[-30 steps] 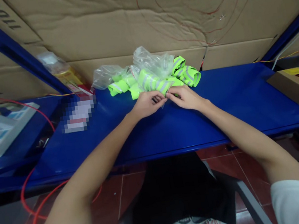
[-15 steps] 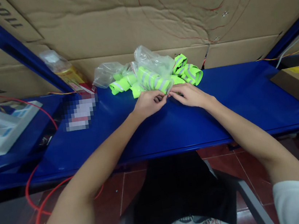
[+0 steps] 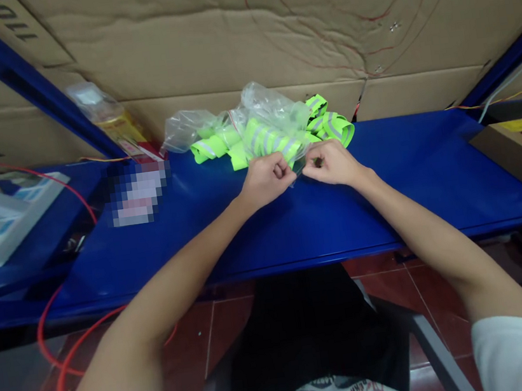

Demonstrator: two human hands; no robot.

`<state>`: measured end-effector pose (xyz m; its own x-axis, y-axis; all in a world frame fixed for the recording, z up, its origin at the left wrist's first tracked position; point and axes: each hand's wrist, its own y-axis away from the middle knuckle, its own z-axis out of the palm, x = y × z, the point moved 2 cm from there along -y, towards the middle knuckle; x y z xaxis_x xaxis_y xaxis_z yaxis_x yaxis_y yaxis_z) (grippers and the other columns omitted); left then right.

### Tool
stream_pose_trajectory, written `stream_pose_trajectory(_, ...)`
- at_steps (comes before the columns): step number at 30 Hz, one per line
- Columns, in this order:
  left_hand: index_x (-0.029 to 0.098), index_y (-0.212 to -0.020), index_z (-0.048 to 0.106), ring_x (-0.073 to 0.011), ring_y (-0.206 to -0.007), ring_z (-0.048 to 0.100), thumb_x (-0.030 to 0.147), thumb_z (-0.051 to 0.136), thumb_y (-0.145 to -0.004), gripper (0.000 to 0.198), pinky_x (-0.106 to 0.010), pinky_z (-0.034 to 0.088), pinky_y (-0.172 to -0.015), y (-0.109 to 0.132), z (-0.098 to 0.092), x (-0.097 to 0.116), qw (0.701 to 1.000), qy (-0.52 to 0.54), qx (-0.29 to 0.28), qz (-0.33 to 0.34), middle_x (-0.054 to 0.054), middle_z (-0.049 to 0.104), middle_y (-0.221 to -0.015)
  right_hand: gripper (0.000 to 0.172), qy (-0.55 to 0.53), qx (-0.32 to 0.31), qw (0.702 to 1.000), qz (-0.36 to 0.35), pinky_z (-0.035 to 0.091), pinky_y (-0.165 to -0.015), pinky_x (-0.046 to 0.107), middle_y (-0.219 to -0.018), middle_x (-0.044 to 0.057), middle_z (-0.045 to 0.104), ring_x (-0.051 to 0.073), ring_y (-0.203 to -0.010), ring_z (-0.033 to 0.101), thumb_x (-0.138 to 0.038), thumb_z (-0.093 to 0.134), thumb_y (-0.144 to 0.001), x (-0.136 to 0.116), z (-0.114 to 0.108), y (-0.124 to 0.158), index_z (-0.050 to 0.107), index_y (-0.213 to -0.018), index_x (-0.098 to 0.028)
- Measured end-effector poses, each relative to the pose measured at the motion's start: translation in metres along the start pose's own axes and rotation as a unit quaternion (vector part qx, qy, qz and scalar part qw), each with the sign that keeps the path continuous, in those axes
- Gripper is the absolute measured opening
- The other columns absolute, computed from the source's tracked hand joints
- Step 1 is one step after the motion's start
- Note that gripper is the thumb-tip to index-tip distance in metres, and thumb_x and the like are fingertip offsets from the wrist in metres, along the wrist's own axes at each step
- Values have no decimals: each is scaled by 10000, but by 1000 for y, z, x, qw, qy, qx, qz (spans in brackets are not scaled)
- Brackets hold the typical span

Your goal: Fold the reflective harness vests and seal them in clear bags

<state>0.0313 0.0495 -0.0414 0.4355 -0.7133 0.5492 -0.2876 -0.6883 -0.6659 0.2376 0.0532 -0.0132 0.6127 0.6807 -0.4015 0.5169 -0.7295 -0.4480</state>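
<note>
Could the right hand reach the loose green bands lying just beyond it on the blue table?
Probably yes. The loose green bands lie just beyond the right hand, nothing between, but it pinches the clear bag and must let go first.

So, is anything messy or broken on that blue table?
Nothing looks broken. The neon-yellow reflective bands lie in a loose heap, some inside the clear plastic bag that the left hand and right hand pinch, some outside. The cardboard wall behind is creased, and a red cable loops below the blue table.
</note>
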Motion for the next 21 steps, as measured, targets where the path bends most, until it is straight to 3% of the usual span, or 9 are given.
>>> stream_pose_trajectory(5, 216, -677, 563, -97, -507, 505, 176, 690, -760, 157, -255, 486, -580, -5, -13, 7, 997, 4, 74, -5, 59, 582, -552, 324, 70, 108, 988, 86, 318, -648, 357, -609, 15, 520, 163, -597, 453, -203, 635, -742, 11, -8, 2, 366, -567, -243)
stream_pose_trajectory(7, 221, -713, 567, -99, -534, 522, 186, 673, -792, 136, -257, 497, -603, -4, -13, 9, 996, 9, 89, 3, 53, 602, -593, 359, 74, 145, 984, 75, 307, -646, 356, -615, 19, 514, 167, -609, 460, -227, 644, -785, 4, -9, 4, 357, -570, -236)
stream_pose_trajectory(10, 230, -774, 571, -109, -591, 557, 193, 650, -839, 110, -266, 520, -644, -2, -7, 11, 995, 12, 93, 19, 38, 629, -672, 387, 61, 140, 988, 35, 334, -675, 351, -652, 27, 547, 189, -665, 525, -380, 670, -911, -11, -5, 6, 491, -606, -224)
stream_pose_trajectory(13, 242, -804, 555, -136, -664, 592, 209, 628, -900, 125, -294, 536, -679, 0, -2, 13, 996, -14, 81, 33, 15, 628, -726, 505, 68, 132, 985, 84, 363, -686, 354, -662, 46, 574, 214, -686, 558, -598, 648, -985, -15, 3, 6, 616, -649, -222)
stream_pose_trajectory(18, 242, -832, 598, -194, -806, 627, 282, 584, -1039, 212, -397, 544, -867, -2, -6, 17, 989, -68, 11, 131, -8, 647, -757, 616, 107, 120, 977, 143, 391, -663, 361, -862, 114, 706, 248, -770, 621, -783, 647, -938, -9, 10, 3, 702, -751, -198)
stream_pose_trajectory(21, 240, -912, 638, -234, -948, 650, 407, 556, -1088, 256, -443, 522, -977, -10, -20, -1, 986, -92, 87, 109, -48, 695, -921, 624, 89, 97, 971, 199, 449, -711, 367, -977, 115, 731, 271, -869, 672, -804, 644, -935, -6, 12, 3, 735, -791, -203)
